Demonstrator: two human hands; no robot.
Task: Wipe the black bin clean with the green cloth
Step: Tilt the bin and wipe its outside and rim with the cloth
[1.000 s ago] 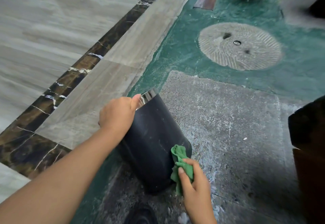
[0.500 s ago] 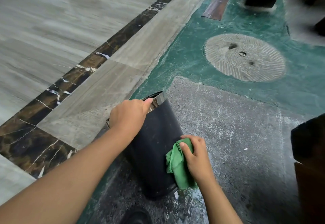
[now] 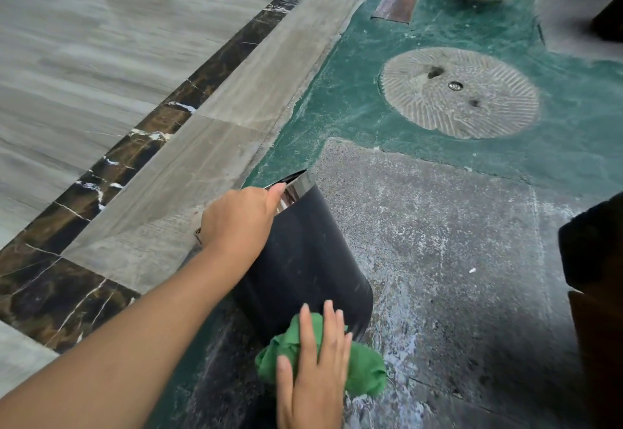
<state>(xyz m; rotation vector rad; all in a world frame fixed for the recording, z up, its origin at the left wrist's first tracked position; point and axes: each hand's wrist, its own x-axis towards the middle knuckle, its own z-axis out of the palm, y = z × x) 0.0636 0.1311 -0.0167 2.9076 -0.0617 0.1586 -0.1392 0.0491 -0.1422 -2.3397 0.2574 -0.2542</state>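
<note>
The black bin [image 3: 303, 260] lies tilted on the wet floor [image 3: 455, 260], my left hand [image 3: 239, 219] clamped on its rim, my right hand [image 3: 315, 371] pressing the green cloth [image 3: 365, 371] flat-fingered at its base; I judge wiping midway, with faint streaks left.

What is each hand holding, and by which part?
Left hand grips the black bin at its shiny rim. Right hand presses the green cloth flat against the bin's base.

I see my bare left hand [image 3: 237, 221] and forearm, no sleeve, watch or ring showing. My bare right hand [image 3: 313, 366] has short, unpainted nails and wears no glove.
</note>
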